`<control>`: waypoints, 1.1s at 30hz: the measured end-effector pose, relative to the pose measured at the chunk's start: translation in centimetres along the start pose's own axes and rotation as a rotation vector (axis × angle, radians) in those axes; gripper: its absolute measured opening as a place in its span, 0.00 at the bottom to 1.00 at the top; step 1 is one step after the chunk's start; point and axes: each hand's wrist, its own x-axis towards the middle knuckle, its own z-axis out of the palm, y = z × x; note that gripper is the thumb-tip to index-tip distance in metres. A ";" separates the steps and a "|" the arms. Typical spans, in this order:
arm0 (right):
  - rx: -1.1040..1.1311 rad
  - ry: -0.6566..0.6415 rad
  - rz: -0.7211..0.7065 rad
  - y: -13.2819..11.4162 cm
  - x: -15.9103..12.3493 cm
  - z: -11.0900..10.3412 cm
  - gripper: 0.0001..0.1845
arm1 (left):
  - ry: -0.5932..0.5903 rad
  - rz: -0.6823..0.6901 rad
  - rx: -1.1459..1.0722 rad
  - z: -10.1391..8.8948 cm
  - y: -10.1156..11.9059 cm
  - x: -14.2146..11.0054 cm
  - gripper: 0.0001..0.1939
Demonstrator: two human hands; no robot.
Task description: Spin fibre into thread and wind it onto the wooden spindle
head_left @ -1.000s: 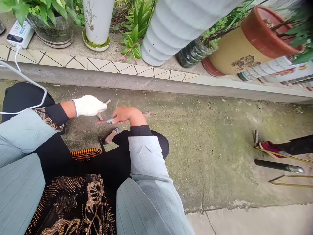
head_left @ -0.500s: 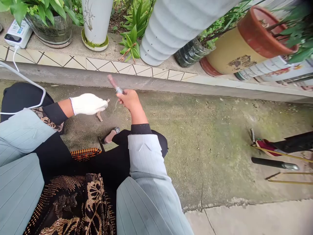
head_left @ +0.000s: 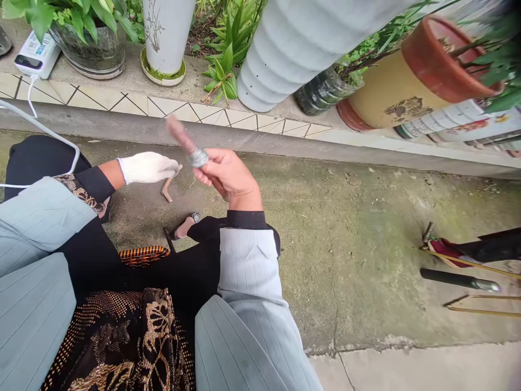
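My left hand (head_left: pixel 147 167), in a white glove, is closed on a short brown stick (head_left: pixel 167 187) that rests with its lower end on the concrete ground. My right hand (head_left: pixel 228 175), bare, is raised above the ground and grips a knife (head_left: pixel 185 142) by its reddish handle with a metal collar. The handle points up and to the left and is blurred by motion; the blade is hidden behind the hand. The knife is close to the gloved hand, just right of it. My foot in a sandal (head_left: pixel 185 225) lies below both hands.
A tiled ledge (head_left: pixel 171 111) at the top carries a white vase (head_left: pixel 166 38), a glass pot with plants (head_left: pixel 89 46), a white ribbed pot (head_left: pixel 301 43), a terracotta pot (head_left: pixel 415 76) and a power bank (head_left: pixel 36 54) with a white cable. At the right lie a black-handled tool (head_left: pixel 459 280), thin bamboo strips and another person's shoe (head_left: pixel 443 251).
My right hand lifted the knife from the ground beside the stick up and toward me. The gloved left hand kept hold of the stick in the same spot.
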 end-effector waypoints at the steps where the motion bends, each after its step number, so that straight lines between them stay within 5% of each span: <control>1: 0.021 0.177 -0.024 0.0 0.0 -0.2 0.21 | -0.014 -0.012 0.018 -0.2 0.2 0.0 0.18; 4: -0.048 0.495 0.037 0.8 0.9 -0.4 0.19 | -0.082 0.030 0.112 -0.7 1.0 -0.3 0.20; 7: -0.303 0.522 0.206 2.1 2.4 0.0 0.16 | -0.131 0.136 0.170 -0.6 1.8 -0.8 0.19; 9: -0.579 0.386 0.380 2.6 3.1 0.3 0.12 | -0.168 0.184 0.231 -0.2 2.0 -0.9 0.17; 12: -0.866 -0.049 0.607 2.7 3.1 0.6 0.08 | -0.206 0.215 0.295 0.1 1.7 -0.9 0.13; 15: -0.700 -0.496 0.602 2.3 2.4 0.9 0.08 | -0.195 0.207 0.270 -0.2 1.3 -0.9 0.12; 18: -0.351 -0.637 0.399 1.4 1.2 1.1 0.12 | -0.146 0.190 0.180 -0.7 0.9 -0.7 0.14; 20: -0.158 -0.476 0.214 0.5 0.4 0.9 0.18 | -0.128 0.145 0.098 -1.0 0.7 -0.5 0.15; 23: 0.015 0.055 -0.014 -0.2 -0.2 0.1 0.23 | -0.109 0.044 0.018 -0.9 0.4 -0.2 0.17; 27: -0.062 0.614 -0.028 1.0 0.9 -1.2 0.22 | -0.102 0.066 0.053 -0.5 0.6 -0.3 0.19; 30: -0.346 0.687 0.172 2.4 2.0 -1.8 0.18 | -0.083 0.145 0.066 -0.5 1.0 -0.5 0.20; 33: -0.726 0.488 0.427 2.9 2.4 -1.5 0.13 | 0.015 0.150 0.021 -0.9 1.0 -0.8 0.19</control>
